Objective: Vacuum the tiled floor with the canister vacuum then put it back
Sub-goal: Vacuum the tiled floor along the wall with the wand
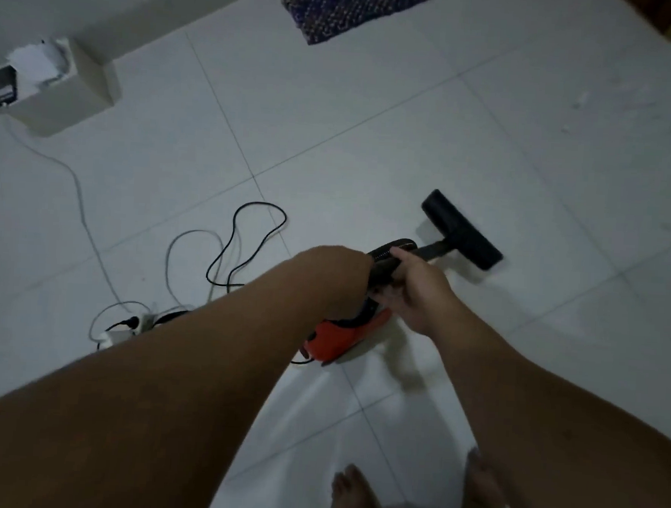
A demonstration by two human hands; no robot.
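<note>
Your floor nozzle (463, 230) lies on the tiled floor (373, 118) out toward two o'clock from your hands, and that is the line your next stroke depends on. Its long axis runs from ten o'clock to four o'clock, square across the short black tube (436, 249) that leads back to your grip. The red canister vacuum (340, 338) is just below your hands, toward six o'clock; whether it rests on the tiles or is lifted clear, you cannot tell from here.

Your right hand (414, 286) is the nearer one to the nozzle. It is wrapped closed around the black upper part of the machine where the tube starts, fingers curled under. Your left hand (336, 277) comes in from eight o'clock and sits over the body's top; its fingers are hidden behind the wrist, so how tightly it grips cannot be judged, though it looks to be touching the handle.

Behind your left forearm, toward nine o'clock, a black cord (248, 244) and a white cord (88, 223) loop loosely near a power strip (125, 329). I would expect pulling back that way to risk snagging them. A woven mat (353, 9) lies well apart at twelve o'clock.
</note>
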